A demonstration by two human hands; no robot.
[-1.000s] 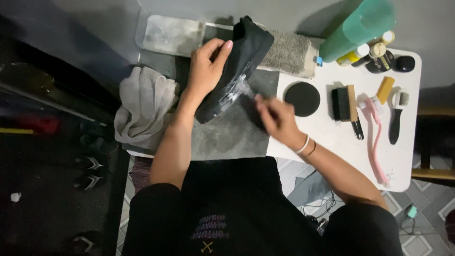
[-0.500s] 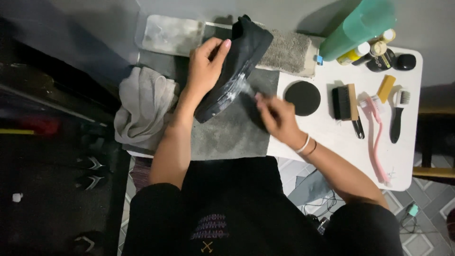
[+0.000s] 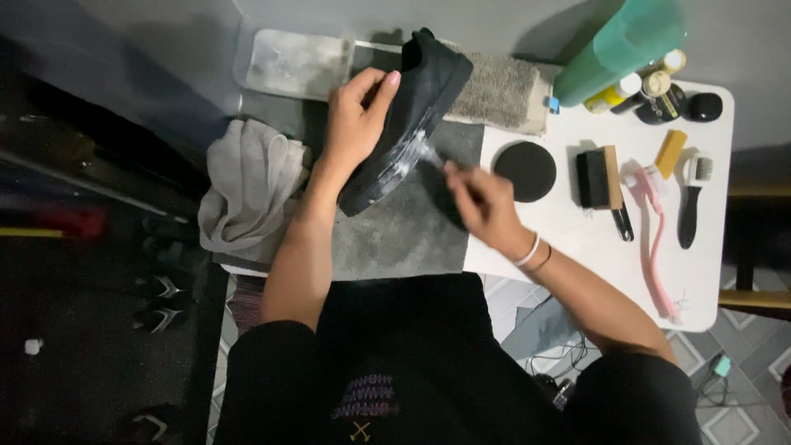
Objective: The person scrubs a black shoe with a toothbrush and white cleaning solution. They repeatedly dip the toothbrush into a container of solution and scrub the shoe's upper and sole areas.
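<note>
The black shoe (image 3: 412, 115) sits just above the centre of the frame, tilted on its side over the grey mat (image 3: 404, 231) on the counter (image 3: 700, 272), with the sole edge turned toward the person. The left hand (image 3: 356, 124) wraps the upper of the shoe, its grip closed around it to hold it steady. The right hand (image 3: 482, 202) is pressed together around a small dark brush (image 3: 437, 185), whose head meets the sole edge; the brush body is mostly hidden by the fingers. White foam shows along the middle of the sole edge, which suggests that scrubbing of this side is under way and not finished: the foam has not been wiped off, and the far side of the shoe is out of sight. A crumpled grey cloth (image 3: 243, 185) lies at the left of the mat, apart from both hands. To the right, on the white counter, lie a round black pad (image 3: 525, 170), a wooden-backed brush (image 3: 601, 177), a pink brush (image 3: 651, 239) and a black-handled brush (image 3: 690, 206), none in hand. Bottles stand at the upper right.
</note>
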